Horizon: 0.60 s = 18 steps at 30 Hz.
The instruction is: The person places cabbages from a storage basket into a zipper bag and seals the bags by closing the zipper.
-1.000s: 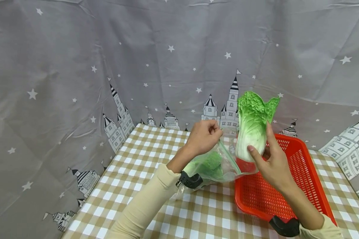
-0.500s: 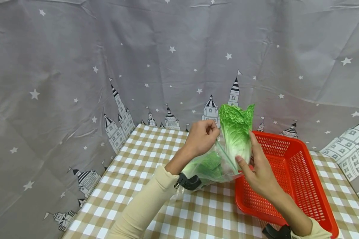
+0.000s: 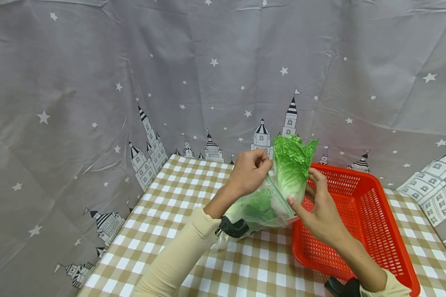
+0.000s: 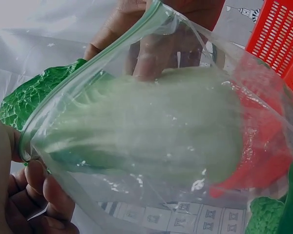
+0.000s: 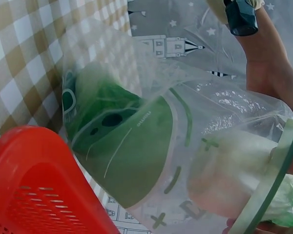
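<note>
My left hand (image 3: 249, 171) pinches the green zip edge of a clear zip-lock bag (image 5: 122, 180) at one corner of its mouth. My right hand (image 3: 321, 214) holds a head of napa cabbage (image 3: 291, 165), thumb on the near side and fingers behind. The cabbage's white base is inside the bag mouth, seen through the plastic in the left wrist view, while its green leaves stick out past the zip. Another leafy green vegetable (image 3: 261, 202) lies deeper in the bag, partly veiled by the plastic and its printed green design.
A red perforated plastic basket (image 3: 388, 225) stands to the right, partly under the right forearm. Brown-and-white checked cloth (image 3: 134, 243) covers the table. Behind it hangs a grey curtain (image 3: 208, 33) printed with castles and stars.
My right hand has brought the cabbage leftward and down, from above the basket into the bag mouth. The left hand keeps its pinch on the bag almost in place.
</note>
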### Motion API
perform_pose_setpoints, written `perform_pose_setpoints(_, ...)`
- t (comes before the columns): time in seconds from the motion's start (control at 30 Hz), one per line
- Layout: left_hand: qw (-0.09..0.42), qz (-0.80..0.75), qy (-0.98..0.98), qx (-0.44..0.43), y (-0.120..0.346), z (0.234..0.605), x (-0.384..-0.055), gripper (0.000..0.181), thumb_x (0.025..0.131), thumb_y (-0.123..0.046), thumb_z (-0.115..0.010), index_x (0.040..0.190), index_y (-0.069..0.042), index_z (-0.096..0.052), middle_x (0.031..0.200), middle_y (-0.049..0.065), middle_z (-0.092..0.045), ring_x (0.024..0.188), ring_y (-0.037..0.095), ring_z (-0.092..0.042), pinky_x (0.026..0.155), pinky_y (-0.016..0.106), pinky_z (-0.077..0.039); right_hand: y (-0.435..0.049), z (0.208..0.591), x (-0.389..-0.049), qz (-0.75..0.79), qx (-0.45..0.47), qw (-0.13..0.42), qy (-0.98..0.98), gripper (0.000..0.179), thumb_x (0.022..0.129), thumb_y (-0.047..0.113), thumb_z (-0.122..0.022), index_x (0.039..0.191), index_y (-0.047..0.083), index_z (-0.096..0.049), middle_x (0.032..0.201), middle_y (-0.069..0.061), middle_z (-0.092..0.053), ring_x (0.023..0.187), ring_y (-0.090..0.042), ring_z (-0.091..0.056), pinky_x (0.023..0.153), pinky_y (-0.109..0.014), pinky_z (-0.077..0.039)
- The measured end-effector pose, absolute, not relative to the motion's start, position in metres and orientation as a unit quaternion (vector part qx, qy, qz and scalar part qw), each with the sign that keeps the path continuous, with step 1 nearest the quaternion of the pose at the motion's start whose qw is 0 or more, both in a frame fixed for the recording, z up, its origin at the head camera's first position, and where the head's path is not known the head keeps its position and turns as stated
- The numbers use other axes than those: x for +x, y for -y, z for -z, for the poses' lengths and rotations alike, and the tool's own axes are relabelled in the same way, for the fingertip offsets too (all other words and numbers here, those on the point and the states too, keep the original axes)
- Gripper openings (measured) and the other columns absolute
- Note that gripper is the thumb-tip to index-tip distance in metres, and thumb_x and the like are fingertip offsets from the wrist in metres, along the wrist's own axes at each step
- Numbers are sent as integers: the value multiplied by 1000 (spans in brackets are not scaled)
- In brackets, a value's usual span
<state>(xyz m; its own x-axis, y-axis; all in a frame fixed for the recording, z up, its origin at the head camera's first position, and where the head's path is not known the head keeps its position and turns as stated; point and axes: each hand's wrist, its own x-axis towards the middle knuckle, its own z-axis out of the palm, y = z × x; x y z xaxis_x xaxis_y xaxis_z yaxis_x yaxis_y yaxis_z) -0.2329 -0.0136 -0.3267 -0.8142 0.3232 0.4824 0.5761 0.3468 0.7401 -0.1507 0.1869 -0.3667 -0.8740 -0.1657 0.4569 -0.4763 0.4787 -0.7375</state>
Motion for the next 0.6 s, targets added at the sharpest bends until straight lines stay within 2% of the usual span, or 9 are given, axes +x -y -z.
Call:
perform_pose_setpoints(0.2, 116, 510, 807, -276, 15, 327, -232, 19, 88, -8, -52, 69, -12, -54, 58, -2, -50, 52, 10, -44, 58, 25, -40, -190, 367, -148, -468, 188, 156, 849, 67, 90, 4, -69, 141, 4, -27, 147, -25, -33, 124, -51, -46, 94, -57, -43)
perform_pose_setpoints(0.37, 111, 513, 804, -280, 15, 327, -232, 19, 89, -7, -52, 70, -11, -54, 58, -2, -50, 51, 10, -43, 56, 24, -40, -193, 368, -147, -462, 195, 162, 850, 59, 90, 2, -68, 137, 3, -33, 145, -27, -38, 124, -51, -46, 92, -57, -43)
perform_pose_setpoints(0.47, 108, 515, 803, -281, 15, 328, -231, 19, 89, -7, -52, 71, -11, -54, 58, -1, -50, 51, 10, -43, 55, 24, -39, -193, 369, -147, -467, 195, 170, 846, 52, 89, -1, -67, 131, 2, -37, 138, -27, -46, 121, -48, -51, 92, -51, -45)
perform_pose_setpoints(0.6, 107, 517, 800, -284, 15, 329, -230, 19, 89, -7, -53, 70, -11, -55, 59, -1, -51, 51, 10, -43, 54, 24, -39, -192, 371, -147, -504, 184, 173, 826, 47, 87, -5, -69, 123, -1, -39, 128, -23, -55, 109, -39, -62, 85, -33, -52)
